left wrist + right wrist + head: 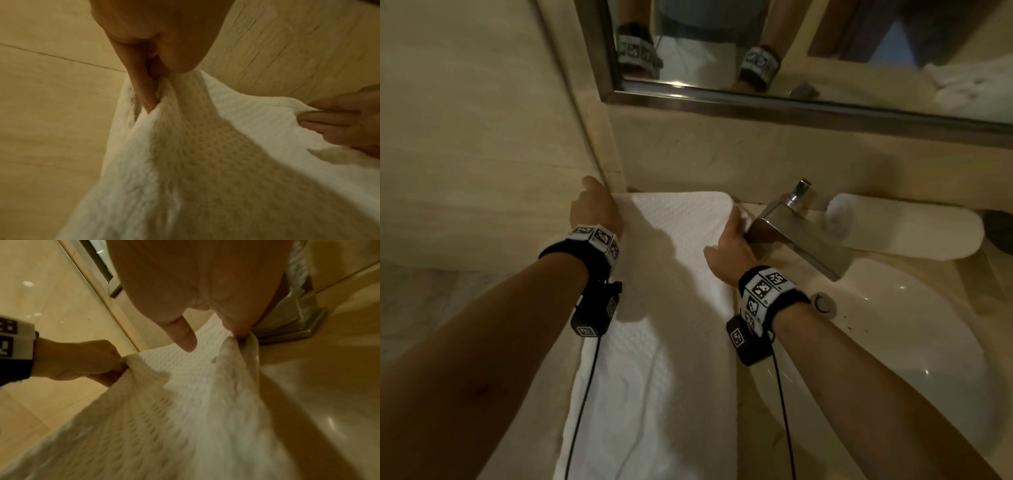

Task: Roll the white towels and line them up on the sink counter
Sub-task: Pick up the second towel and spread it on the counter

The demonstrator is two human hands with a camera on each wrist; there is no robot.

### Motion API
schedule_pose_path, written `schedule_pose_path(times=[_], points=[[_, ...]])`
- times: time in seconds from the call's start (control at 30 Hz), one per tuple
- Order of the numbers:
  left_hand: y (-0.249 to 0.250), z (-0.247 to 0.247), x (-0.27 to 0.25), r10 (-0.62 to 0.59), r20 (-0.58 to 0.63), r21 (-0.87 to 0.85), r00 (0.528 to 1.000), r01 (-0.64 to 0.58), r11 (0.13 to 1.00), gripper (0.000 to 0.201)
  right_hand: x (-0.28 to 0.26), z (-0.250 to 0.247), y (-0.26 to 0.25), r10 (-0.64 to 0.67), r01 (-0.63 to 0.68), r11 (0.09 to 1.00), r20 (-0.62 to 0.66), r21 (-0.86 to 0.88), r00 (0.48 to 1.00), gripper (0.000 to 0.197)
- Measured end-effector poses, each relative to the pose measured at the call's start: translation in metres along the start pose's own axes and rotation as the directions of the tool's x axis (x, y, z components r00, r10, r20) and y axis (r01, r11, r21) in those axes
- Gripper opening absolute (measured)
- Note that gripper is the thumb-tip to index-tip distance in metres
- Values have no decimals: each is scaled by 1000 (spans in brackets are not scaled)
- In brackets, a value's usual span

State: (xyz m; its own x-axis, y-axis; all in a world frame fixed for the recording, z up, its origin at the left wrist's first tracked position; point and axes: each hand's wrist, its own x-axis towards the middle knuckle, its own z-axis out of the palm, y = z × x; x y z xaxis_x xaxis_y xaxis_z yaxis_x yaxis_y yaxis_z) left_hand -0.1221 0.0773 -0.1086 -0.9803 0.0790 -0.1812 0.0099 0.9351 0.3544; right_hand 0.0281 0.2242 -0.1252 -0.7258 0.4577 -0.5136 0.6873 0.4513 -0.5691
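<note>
A white waffle-weave towel lies stretched lengthwise on the counter left of the sink, its far end near the wall. My left hand pinches the towel's far left corner, beside the side wall. My right hand pinches the far right corner next to the faucet; in the right wrist view the towel bunches under my fingers, with the thumb free. A rolled white towel lies behind the sink, right of the faucet.
A chrome faucet juts over the white basin, close to my right hand. A framed mirror hangs above the counter. The beige wall closes off the left side. A dark round object sits at the far right.
</note>
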Motion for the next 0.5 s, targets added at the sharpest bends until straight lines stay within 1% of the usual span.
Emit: schedule_pose_path(times=[0.07,0.13,0.17,0.23,0.3,0.37,0.4,0.5], points=[[7,5,9,56,68,9,996,-57,998,51,10,1,-3,-27,29,998,24,-54,999,93],[13,15,12,152,178,9,972,-156,988,61,20,1,-7,-13,18,994,44,-110,999,92],[13,22,9,192,232,-6,954,-195,981,61,24,1,-7,5,3,991,58,-137,998,91],[7,39,-1,249,281,1,927,-260,966,58,30,3,-7,29,-12,983,86,-183,996,88],[-3,51,-16,263,282,141,923,-311,940,58,32,5,-5,27,-6,980,101,-201,995,85],[-9,58,-35,310,273,283,910,-384,879,55,32,6,-2,-8,28,977,91,-213,996,84],[-12,59,-46,356,291,310,888,-440,843,55,31,5,0,-33,50,976,85,-213,996,83],[-17,57,-82,489,383,276,784,-602,749,61,25,3,7,-120,128,975,59,-180,991,77]])
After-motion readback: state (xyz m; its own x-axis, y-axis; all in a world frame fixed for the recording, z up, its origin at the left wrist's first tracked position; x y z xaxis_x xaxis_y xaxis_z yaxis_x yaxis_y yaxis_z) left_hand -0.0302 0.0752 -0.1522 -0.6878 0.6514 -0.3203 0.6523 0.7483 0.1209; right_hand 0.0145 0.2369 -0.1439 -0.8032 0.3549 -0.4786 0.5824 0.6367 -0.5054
